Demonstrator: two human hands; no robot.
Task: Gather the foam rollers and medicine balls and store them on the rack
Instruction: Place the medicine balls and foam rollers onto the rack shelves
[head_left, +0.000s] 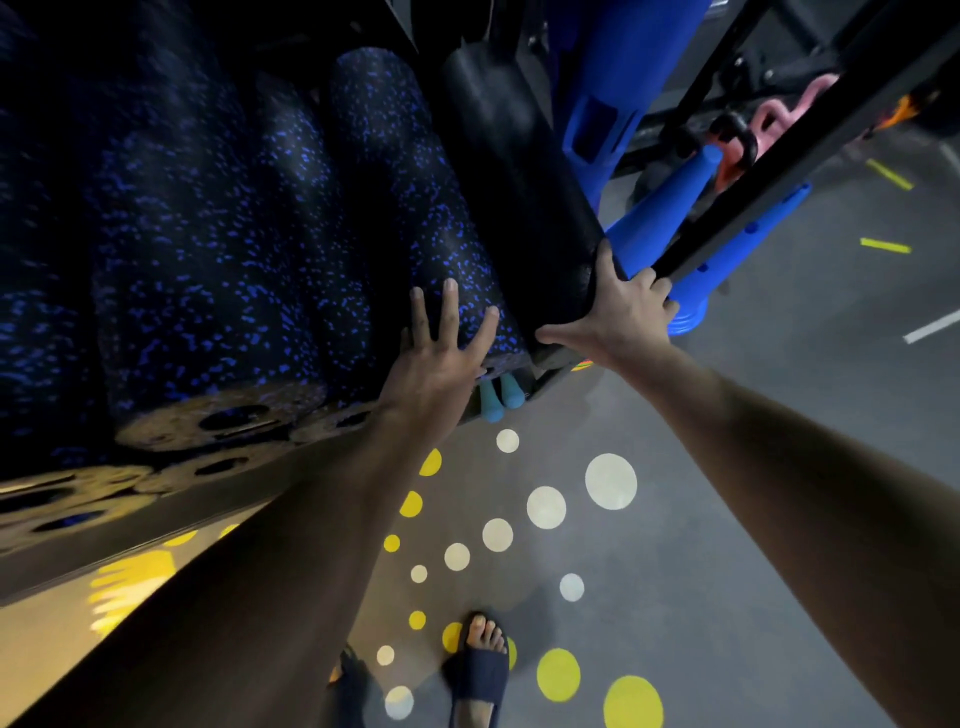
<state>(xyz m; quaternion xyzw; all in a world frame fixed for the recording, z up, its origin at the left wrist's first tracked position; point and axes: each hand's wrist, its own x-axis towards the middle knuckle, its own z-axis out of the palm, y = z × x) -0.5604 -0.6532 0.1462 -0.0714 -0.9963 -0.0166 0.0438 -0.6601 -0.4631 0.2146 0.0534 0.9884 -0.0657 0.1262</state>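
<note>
The black foam roller (509, 171) is laid on the rack (789, 169), long axis pointing away; its near end is gripped by the right hand (618, 312). The left hand (441, 348) is pressed, fingers spread, on the speckled foam roller (405, 208) beside.

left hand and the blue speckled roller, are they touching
Touching. The head view shows the left hand lying flat, fingers straight, on the blue-speckled foam roller.

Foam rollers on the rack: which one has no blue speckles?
The plain black roller, rightmost, beside the blue cones; the right hand grips its near end. The rest are blue-speckled, like the speckled roller under the left hand.
</note>
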